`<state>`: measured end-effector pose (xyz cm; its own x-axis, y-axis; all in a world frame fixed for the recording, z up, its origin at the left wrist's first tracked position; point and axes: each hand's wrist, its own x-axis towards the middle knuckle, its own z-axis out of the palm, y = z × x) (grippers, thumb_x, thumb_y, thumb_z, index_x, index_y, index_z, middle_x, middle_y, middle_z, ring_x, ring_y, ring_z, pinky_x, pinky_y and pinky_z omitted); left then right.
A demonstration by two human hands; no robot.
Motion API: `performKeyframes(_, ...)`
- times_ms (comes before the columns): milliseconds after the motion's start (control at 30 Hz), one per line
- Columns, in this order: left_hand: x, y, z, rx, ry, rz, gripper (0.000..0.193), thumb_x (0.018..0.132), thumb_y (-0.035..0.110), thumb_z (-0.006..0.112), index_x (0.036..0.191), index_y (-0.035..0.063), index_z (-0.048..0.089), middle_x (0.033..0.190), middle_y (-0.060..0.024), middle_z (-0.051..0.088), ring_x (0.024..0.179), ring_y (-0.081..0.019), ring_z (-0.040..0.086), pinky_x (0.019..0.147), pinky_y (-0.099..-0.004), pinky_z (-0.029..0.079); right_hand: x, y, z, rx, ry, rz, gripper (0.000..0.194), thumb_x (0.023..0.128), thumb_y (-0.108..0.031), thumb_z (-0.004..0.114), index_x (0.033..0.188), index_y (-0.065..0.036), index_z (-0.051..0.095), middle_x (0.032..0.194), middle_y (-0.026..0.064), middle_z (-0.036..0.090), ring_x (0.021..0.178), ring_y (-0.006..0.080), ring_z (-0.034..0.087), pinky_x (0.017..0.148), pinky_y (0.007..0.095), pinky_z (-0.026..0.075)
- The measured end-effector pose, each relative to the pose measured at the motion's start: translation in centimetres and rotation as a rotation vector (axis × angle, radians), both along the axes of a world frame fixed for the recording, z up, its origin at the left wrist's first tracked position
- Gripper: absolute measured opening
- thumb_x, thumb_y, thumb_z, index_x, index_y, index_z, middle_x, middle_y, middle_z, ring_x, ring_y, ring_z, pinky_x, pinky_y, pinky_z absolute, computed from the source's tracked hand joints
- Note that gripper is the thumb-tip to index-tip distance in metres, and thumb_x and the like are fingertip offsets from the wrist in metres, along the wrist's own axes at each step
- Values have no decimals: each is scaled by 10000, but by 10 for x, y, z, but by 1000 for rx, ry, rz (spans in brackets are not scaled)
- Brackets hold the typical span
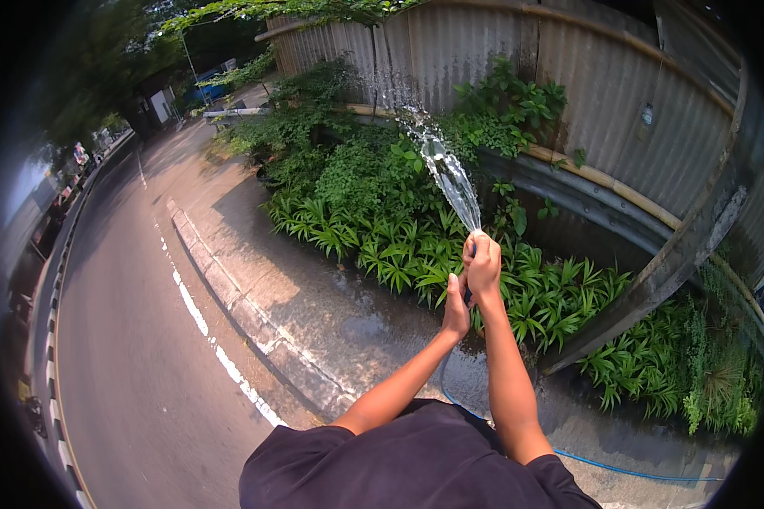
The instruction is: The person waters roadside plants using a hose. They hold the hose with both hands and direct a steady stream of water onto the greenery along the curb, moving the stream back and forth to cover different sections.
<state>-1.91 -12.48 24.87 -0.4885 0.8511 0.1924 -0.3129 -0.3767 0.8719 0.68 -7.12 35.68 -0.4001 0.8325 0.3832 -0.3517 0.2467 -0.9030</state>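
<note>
My right hand (484, 264) is closed around the end of a blue garden hose (636, 474), with the thumb at its mouth. Just below, my left hand (456, 313) wraps the hose with its thumb pointing up; its fingers are partly hidden. From the hose end a flattened spray of water (451, 175) shoots up and forward, breaking into drops before the fence. Beneath and beyond the spray grow leafy green shrubs (363, 175) and a border of low strap-leaved plants (420, 261). The hose hangs below my hands, passes behind my body and trails along the ground to the right.
A corrugated metal fence (601, 108) with bamboo rails and a metal guardrail (579, 191) backs the plants. A slanted post (649, 286) rises at right. Wet pavement (369, 324) borders the bed. Left lie a raised kerb (248, 305) and a road (134, 331).
</note>
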Motion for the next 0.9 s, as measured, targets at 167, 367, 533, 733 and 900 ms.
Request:
performKeyframes(167, 23, 9, 32, 1, -21, -16, 646, 957, 604, 182, 1067, 75, 537, 734, 68, 386, 641, -63, 312, 570, -236, 245, 26, 14, 3, -70, 110, 20, 322, 931, -201, 352, 638, -72, 382, 557, -31, 361, 484, 57, 295, 440, 241, 233)
performKeyframes(367, 51, 32, 39, 52, -14, -21, 653, 956, 610, 184, 1101, 71, 523, 820, 56, 455, 690, -58, 349, 609, -215, 289, 55, 31, 11, -67, 227, 57, 314, 935, -244, 329, 667, -83, 354, 514, -20, 329, 414, 52, 234, 372, 234, 171)
performKeyframes(533, 56, 43, 56, 59, 24, -83, 669, 944, 638, 172, 1056, 81, 525, 813, 57, 461, 683, -50, 354, 603, -210, 285, 67, 48, 25, -66, 234, 118, 307, 929, -237, 335, 664, -85, 359, 512, -13, 332, 413, 61, 238, 376, 237, 176)
performKeyframes(733, 46, 41, 72, 65, 10, -52, 716, 918, 686, 155, 998, 91, 546, 706, 68, 391, 591, -56, 294, 534, -228, 226, 53, 45, 43, -72, 184, 100, 340, 945, -236, 343, 641, -84, 365, 520, -21, 354, 434, 65, 274, 404, 248, 212)
performKeyframes(900, 42, 34, 81, 66, 28, -18, 741, 908, 704, 152, 1009, 92, 558, 672, 81, 378, 561, -48, 276, 508, -220, 204, 47, 40, 50, -34, 182, 82, 336, 957, -258, 332, 671, -84, 361, 523, -13, 351, 421, 73, 276, 384, 260, 219)
